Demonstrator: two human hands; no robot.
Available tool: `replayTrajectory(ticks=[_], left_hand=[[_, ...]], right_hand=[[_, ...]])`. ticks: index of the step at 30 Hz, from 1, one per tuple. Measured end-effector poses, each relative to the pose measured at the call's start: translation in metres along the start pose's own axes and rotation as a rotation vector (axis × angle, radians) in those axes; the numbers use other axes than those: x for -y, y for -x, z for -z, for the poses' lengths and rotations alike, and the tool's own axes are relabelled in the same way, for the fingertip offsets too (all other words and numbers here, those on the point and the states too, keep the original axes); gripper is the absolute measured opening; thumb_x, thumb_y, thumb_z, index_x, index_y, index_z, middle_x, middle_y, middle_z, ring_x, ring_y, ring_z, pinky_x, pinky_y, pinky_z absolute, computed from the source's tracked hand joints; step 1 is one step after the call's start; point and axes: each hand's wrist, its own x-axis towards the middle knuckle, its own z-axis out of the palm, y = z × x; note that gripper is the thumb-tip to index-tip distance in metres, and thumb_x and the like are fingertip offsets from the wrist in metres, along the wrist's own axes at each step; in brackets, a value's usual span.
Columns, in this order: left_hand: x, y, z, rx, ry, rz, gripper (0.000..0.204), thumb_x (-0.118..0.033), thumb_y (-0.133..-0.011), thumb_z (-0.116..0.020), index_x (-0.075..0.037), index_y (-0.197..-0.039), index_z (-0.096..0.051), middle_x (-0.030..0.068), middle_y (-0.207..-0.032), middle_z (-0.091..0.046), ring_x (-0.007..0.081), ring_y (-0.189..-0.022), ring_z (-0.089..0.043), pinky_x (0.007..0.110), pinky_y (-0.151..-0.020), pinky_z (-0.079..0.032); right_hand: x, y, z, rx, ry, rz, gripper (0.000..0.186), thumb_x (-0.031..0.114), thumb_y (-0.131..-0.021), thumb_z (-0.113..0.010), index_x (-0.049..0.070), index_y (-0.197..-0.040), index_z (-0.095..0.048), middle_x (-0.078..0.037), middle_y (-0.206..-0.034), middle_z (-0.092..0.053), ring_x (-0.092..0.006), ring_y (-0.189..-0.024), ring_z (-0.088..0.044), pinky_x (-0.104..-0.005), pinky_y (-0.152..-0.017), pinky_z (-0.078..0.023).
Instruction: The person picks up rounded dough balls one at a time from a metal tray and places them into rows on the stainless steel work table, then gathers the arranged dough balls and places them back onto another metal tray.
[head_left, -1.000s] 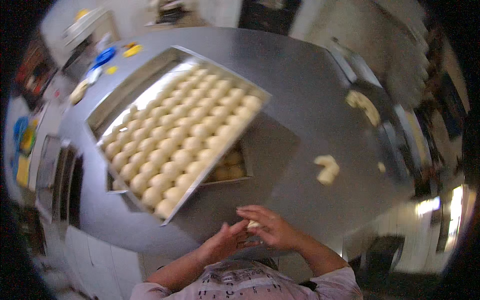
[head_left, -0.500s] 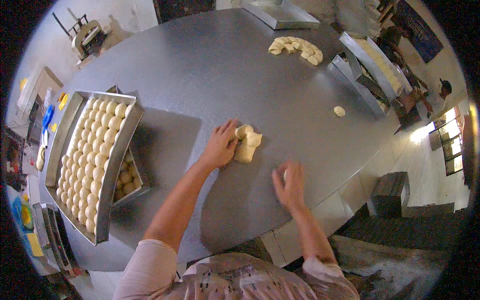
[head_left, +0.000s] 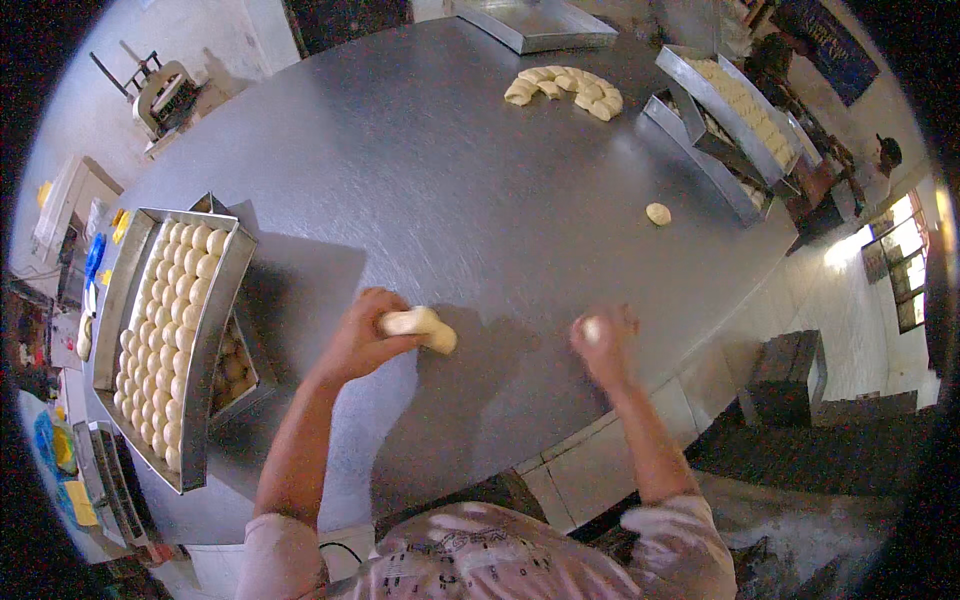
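Note:
My left hand (head_left: 362,338) grips a pale, elongated lump of dough (head_left: 418,326) between thumb and fingers, over the grey metal table (head_left: 470,210). Further right, my right hand (head_left: 610,350) is curled and slightly smeared by motion, with a small piece of dough (head_left: 592,330) at its thumb and fingers. On the left stands a metal tray (head_left: 222,330) with rows of round dough balls (head_left: 182,310). One loose dough ball (head_left: 658,214) lies on the table beyond my right hand.
A second tray (head_left: 246,375) of dough balls sits partly under the first. At the far side are an arc of dough pieces (head_left: 548,76) and a shallow metal tray (head_left: 540,38). Stacked trays (head_left: 700,75) stand far right, with a person (head_left: 876,180) beyond them.
My left hand has taken hold of the dough lump and moved it left and nearer. My right hand has shifted slightly right and away. The whole view has shifted a little.

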Motion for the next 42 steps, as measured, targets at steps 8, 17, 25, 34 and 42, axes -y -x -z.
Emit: replayTrajectory(ticks=[8,17,25,34,42], left_hand=[[0.026,0.089,0.017,-0.351,0.745,0.220,0.029,-0.004,-0.075,-0.065,-0.006,-0.096,-0.045,0.0088,-0.104,-0.054,0.0188,-0.094,-0.053,0.032,-0.077,-0.047],[0.033,0.172,0.013,-0.507,1.085,0.393,0.043,-0.010,-0.071,-0.069,-0.005,-0.104,-0.041,0.0160,-0.105,-0.056,0.0256,-0.097,-0.056,0.038,-0.082,-0.048],[0.036,0.249,0.039,-0.470,1.053,0.455,0.041,-0.008,-0.073,-0.072,-0.008,-0.100,-0.041,0.0059,-0.093,-0.056,0.0149,-0.084,-0.057,0.027,-0.070,-0.047],[0.074,0.356,0.070,-0.533,1.075,0.502,0.045,-0.014,-0.073,-0.075,-0.008,-0.103,-0.042,0.0042,-0.090,-0.056,0.0146,-0.087,-0.055,0.028,-0.075,-0.046],[0.090,0.434,0.079,-0.834,1.017,0.483,0.047,-0.008,-0.072,-0.075,-0.008,-0.100,-0.038,0.0052,-0.091,-0.057,0.0125,-0.085,-0.057,0.027,-0.072,-0.048]], right_hand=[[0.049,-0.011,-0.025,0.149,-0.185,-0.028,0.025,0.020,-0.074,-0.065,0.002,-0.089,-0.056,-0.016,-0.089,-0.054,-0.0323,-0.093,-0.050,-0.0425,-0.081,-0.040],[0.031,-0.006,-0.037,-0.018,-0.073,0.062,0.024,0.017,-0.079,-0.061,0.002,-0.095,-0.054,-0.016,-0.095,-0.055,-0.0333,-0.087,-0.054,-0.0428,-0.079,-0.043],[0.004,0.012,-0.046,-0.161,0.184,0.038,0.036,0.008,-0.071,-0.067,0.002,-0.105,-0.056,-0.018,-0.116,-0.051,-0.0340,-0.109,-0.046,-0.0439,-0.094,-0.036],[0.290,-0.083,0.004,0.615,-1.276,-0.177,0.042,0.016,-0.078,-0.058,-0.001,-0.115,-0.049,-0.012,-0.110,-0.053,-0.0205,-0.101,-0.053,-0.0328,-0.090,-0.042],[0.649,-0.149,-0.078,0.442,-1.631,0.446,0.041,0.019,-0.082,-0.060,0.001,-0.115,-0.043,-0.009,-0.105,-0.053,-0.0161,-0.094,-0.052,-0.0299,-0.087,-0.041]])
